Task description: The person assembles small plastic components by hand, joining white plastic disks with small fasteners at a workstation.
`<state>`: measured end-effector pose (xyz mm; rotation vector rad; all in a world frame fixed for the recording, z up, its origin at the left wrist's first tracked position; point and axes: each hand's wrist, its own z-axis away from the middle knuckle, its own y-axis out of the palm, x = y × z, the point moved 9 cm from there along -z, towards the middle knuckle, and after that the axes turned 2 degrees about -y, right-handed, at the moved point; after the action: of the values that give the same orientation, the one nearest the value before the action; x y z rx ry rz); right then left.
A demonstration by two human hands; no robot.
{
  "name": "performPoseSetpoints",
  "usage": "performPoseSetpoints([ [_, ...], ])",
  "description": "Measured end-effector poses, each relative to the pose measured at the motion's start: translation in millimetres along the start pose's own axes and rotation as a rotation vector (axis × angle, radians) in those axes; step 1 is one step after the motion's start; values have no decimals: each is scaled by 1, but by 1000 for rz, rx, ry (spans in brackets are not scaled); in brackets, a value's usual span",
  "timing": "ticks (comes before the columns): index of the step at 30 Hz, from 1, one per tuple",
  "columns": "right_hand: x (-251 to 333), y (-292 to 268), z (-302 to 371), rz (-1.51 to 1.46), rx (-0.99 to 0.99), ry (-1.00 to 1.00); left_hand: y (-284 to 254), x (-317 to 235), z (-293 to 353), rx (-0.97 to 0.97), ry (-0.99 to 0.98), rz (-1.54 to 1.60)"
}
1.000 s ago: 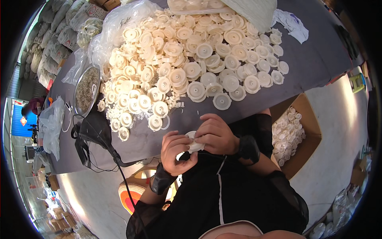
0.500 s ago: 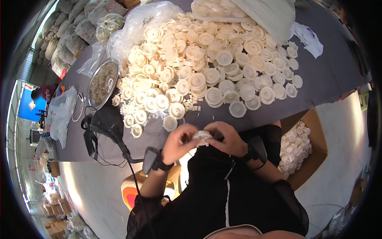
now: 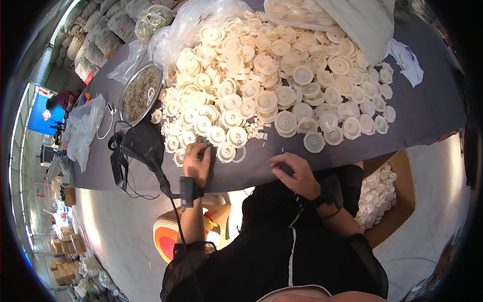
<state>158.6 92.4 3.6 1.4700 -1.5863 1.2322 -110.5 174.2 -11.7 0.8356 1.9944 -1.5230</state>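
My left hand point(image 3: 196, 165) is at the near left edge of a heap of cream plastic round parts point(image 3: 266, 100). Its fingers curl down among tiny loose pieces; the tips are hidden, so what they pinch cannot be made out. Several discs lie just right of it, along with a thin translucent ring point(image 3: 240, 154). Close to the table's near edge, my right hand point(image 3: 298, 175) has its thumb and forefinger apart, and nothing shows between them. Small white plastic pieces point(image 3: 258, 132) lie between the hands, farther back.
A round metal tray point(image 3: 160, 75) of small pieces stands left on the grey-covered table point(image 3: 422, 100). A black device with cables point(image 3: 143, 143) is nearer me. Plastic bags point(image 3: 204, 20) lie behind the heap. A cardboard box point(image 3: 405, 201) of white parts is at lower right.
My hands have parted from a white round part they held together. The left moved forward and left to the small pieces; the right shifted right. The white part is out of both hands' view.
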Motion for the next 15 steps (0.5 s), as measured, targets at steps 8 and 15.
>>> performPoseSetpoints([
  [8, -8, 3, -13, 377, -50, 82, 16, 8, -15, 39, -60, -253],
  [15, -18, 21, -38, 743, -90, -11, 13, 25, 8, -53, -112, 98],
])
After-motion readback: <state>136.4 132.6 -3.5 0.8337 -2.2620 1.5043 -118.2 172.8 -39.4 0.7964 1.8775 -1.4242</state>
